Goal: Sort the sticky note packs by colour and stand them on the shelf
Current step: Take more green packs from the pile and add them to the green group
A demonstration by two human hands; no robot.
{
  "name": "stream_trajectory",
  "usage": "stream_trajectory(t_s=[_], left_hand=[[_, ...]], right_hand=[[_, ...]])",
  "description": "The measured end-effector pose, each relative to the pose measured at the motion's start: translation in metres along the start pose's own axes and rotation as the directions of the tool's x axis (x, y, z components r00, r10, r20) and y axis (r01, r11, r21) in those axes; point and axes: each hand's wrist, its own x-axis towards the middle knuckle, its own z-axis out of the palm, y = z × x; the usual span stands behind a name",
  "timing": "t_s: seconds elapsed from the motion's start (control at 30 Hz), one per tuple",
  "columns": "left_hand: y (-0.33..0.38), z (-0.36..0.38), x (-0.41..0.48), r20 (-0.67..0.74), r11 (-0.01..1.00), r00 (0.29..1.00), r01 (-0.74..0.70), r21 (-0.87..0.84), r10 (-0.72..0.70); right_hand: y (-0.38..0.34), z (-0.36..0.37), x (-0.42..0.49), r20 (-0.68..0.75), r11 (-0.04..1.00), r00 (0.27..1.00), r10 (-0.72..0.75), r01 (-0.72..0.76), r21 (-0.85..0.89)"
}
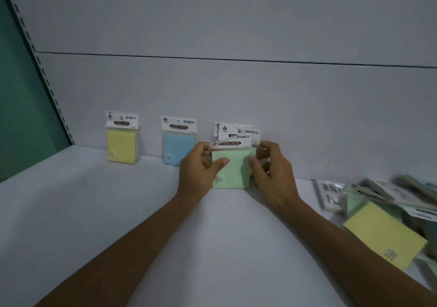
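Two hands, the left hand [201, 165] and right hand [267, 165], pinch the green pack [233, 172] by its side edges; it looks light, stiff-blocked, with slippery film and a floppy header.

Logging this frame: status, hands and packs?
Left hand, right hand grip green pack, upright before rear packs. Yellow pack, blue pack standing left. Pile right, nothing blocking.

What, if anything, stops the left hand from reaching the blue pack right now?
Likely yes, once it lets go. The left hand grips the green pack; the blue pack stands right beside it, nothing between.
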Motion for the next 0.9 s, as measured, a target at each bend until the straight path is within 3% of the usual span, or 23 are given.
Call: stream_trajectory(t_s=[0.1, 0.23, 0.43, 0.77, 0.9], left_hand=[[-0.006, 0.002, -0.003, 0.0, 0.998, 1.0, 0.004, -0.062, -0.004], [-0.012, 0.004, -0.005, 0.031, 0.998, 0.999, 0.041, 0.057, -0.043], [-0.012, 0.004, -0.005, 0.197, 0.97, 0.98, -0.019, 0.243, -0.03], [-0.016, 0.005, -0.004, 0.204, 0.952, 0.979, -0.05, 0.301, -0.013], [-0.017, 0.006, -0.002, 0.217, 0.947, 0.976, -0.052, 0.317, -0.018]], right_hand=[[-0.003, -0.001, 0.0, 0.059, 0.999, 0.998, 0.019, -0.017, -0.038], [0.001, 0.002, 0.004, 0.093, 0.974, 0.99, 0.104, -0.082, -0.213], [0.004, 0.007, -0.001, 0.138, 0.813, 0.988, -0.063, 0.131, -0.568], [0.009, 0.012, -0.003, 0.181, 0.655, 0.982, -0.058, 0.175, -0.735], [0.011, 0.013, -0.001, 0.205, 0.697, 0.977, -0.056, 0.185, -0.693]])
